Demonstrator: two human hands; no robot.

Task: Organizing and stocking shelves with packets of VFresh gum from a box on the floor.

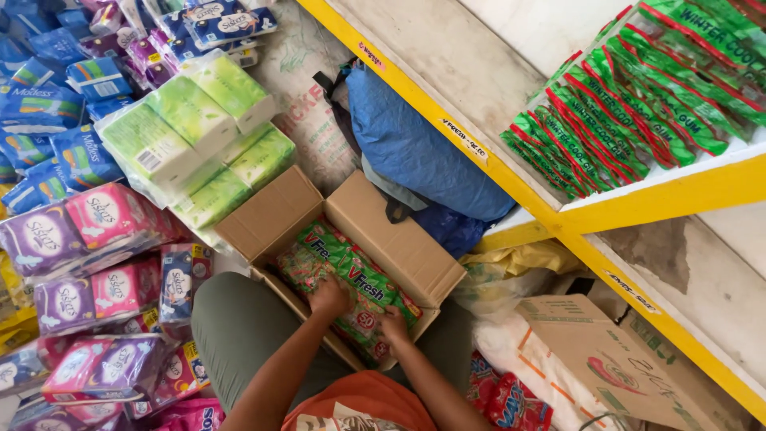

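My left hand (329, 297) and right hand (392, 326) bare, forearms unsleeved, olive-green trousers, orange garment with pale printed patch at chest.

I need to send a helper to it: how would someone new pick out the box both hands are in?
Start at the long yellow shelf edge and drop to the floor beside the blue bag. There sits an open cardboard box, flaps spread, with the left hand and right hand on its green and red packets. The other carton, lower right, is closed.
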